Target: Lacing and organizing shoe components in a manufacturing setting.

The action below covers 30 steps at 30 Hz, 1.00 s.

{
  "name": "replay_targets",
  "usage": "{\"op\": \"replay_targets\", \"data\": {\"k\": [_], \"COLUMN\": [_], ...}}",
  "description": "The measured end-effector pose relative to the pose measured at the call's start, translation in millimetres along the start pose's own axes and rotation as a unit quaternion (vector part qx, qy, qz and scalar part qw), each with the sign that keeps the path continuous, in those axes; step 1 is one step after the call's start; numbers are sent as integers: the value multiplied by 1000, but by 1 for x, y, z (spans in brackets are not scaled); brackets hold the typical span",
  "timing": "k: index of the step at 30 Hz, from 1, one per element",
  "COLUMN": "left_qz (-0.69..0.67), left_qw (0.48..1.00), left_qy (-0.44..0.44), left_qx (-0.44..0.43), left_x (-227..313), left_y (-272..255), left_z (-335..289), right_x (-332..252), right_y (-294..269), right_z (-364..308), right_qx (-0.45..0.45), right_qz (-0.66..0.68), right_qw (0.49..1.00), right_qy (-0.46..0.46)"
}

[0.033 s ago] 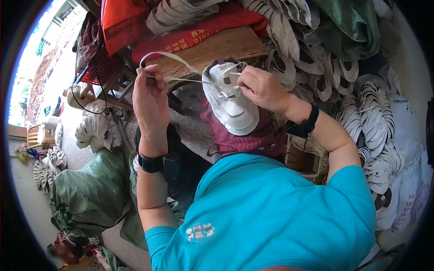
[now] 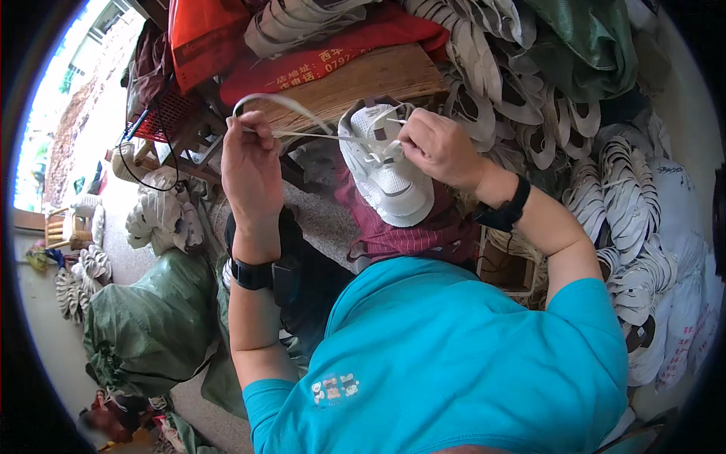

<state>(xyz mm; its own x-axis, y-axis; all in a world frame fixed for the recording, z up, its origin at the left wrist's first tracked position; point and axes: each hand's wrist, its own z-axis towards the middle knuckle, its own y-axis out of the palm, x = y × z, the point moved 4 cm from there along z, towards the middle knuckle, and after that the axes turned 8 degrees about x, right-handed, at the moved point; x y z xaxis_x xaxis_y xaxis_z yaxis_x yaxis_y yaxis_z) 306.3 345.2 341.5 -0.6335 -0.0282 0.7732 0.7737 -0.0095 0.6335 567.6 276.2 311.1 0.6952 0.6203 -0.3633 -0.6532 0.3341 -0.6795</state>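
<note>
Fingers and thumb of the left hand (image 2: 255,132) close narrowly on a pale lace (image 2: 291,104); at its wrist, 6 o'clock, sits a black band (image 2: 253,274). From this pinch, 1 run stretches toward 3 o'clock, while a slack loop bows over it, passing in front of the wooden tabletop (image 2: 393,72). That loop could twist or snag on the wood's edge if the left hand drops its tension.

At the middle, the white shoe (image 2: 393,181) rests on maroon cloth (image 2: 386,246), its toe toward 5 o'clock. No grip on its sole shows, so a hard tug toward 9 o'clock could tip or slide it on the soft cloth.

At 2 o'clock from the toe, the right hand (image 2: 435,147) is curled narrow by the eyelets, seemingly pinching lace; the exact hold is hidden. Because those fingers cover part of the lacing, a crossed strand could go unnoticed. Farther off, at 3 o'clock, are pale bundled pieces (image 2: 628,181).
</note>
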Motion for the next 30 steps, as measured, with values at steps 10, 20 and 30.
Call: {"op": "replay_targets", "data": {"k": [10, 20, 30], "left_qz": [-62, -72, 366], "left_qw": [997, 996, 867], "left_qy": [43, 41, 260], "left_qx": [2, -16, 214], "left_x": [55, 97, 91], "left_y": [-66, -77, -148], "left_z": [34, 54, 70], "right_x": [39, 130, 115], "right_y": [-28, -267, -188], "right_z": [-34, -63, -72], "right_qx": [90, 458, 282], "right_qz": [-130, 361, -174], "right_qw": [987, 755, 911], "right_qy": [-38, 299, 246]}}
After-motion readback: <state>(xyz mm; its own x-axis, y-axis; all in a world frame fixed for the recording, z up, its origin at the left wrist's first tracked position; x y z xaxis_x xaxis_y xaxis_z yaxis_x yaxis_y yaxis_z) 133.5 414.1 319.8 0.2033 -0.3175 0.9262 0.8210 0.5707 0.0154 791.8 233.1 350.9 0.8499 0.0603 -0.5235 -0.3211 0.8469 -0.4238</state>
